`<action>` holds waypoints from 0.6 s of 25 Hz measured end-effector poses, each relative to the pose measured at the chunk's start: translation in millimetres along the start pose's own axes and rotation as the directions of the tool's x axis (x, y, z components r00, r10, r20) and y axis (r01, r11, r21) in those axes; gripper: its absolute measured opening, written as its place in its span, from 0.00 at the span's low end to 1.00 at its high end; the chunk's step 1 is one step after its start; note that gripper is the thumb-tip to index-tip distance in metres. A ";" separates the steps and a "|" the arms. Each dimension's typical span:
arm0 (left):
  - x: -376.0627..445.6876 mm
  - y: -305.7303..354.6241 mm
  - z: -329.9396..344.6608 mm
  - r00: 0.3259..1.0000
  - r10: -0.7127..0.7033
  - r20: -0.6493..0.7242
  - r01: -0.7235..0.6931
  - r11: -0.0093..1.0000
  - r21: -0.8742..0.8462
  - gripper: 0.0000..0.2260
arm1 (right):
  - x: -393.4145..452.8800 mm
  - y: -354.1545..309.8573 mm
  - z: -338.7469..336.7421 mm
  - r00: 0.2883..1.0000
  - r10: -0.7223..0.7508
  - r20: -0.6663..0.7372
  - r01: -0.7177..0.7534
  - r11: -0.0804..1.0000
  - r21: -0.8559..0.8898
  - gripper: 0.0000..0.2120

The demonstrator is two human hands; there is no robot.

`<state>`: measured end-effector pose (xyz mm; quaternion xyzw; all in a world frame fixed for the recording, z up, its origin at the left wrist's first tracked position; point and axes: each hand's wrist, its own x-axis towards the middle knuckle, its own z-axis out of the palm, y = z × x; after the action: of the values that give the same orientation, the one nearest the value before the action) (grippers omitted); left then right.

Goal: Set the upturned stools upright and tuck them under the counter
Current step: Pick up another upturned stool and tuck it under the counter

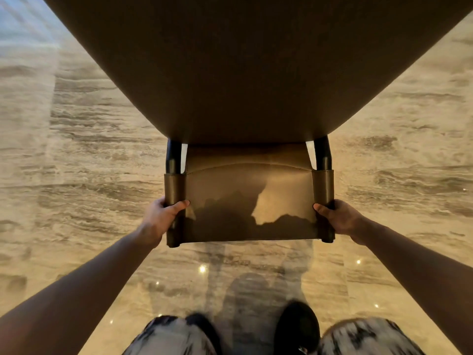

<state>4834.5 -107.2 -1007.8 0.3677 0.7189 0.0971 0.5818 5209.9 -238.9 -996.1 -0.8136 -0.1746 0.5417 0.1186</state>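
Nearest the camera were the person's patterned trousers [169,336] and a dark shoe [297,326], standing on a glossy, veined stone floor [76,155] that caught small points of light. Beyond them the left hand [160,219] gripped the left post of the stool's backrest [249,201], thumb laid across its front face and fingers curled behind; the right hand [337,217] gripped the right post the same way, thumb forward; both arms were stretched out almost straight. The stool [248,155] stood upright, its tan seat already running in beneath the near edge of the counter [256,60], with only the backrest and the two dark frame tubes showing outside that edge.

From there the likeliest trouble, as I judged it, was the backrest or its posts striking the counter's near edge if the stool were pushed in too far or too fast; the thumbs sat on the side facing the counter and could be pinched between the two. The polished floor might also let the legs, which were hidden, skid sideways, or be scraped by them; an uneven push from one hand would skew the stool. Whether other stools remained upturned could not be told.

No brand, label or writing could be read anywhere.
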 end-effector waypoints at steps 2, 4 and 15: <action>-26.4 21.4 -11.1 1.000 -0.008 -0.001 0.008 1.000 0.020 0.08 | -30.0 -15.4 -14.9 1.000 0.005 -0.004 -0.005 1.000 -0.005 0.18; -58.0 44.5 -23.1 0.999 -0.024 -0.025 0.025 0.999 0.027 0.08 | -66.1 -32.6 -32.7 1.000 0.012 -0.009 -0.012 1.000 -0.010 0.18; -254.3 196.1 -94.7 0.985 -0.147 -0.095 0.154 0.986 0.065 0.15 | -297.1 -143.2 -138.4 0.997 0.075 -0.036 -0.080 0.978 -0.194 0.23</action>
<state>4843.4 -103.7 -673.2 0.3284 0.7731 0.0433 0.5409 5210.7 -231.5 -638.5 -0.8351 -0.1934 0.5145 0.0194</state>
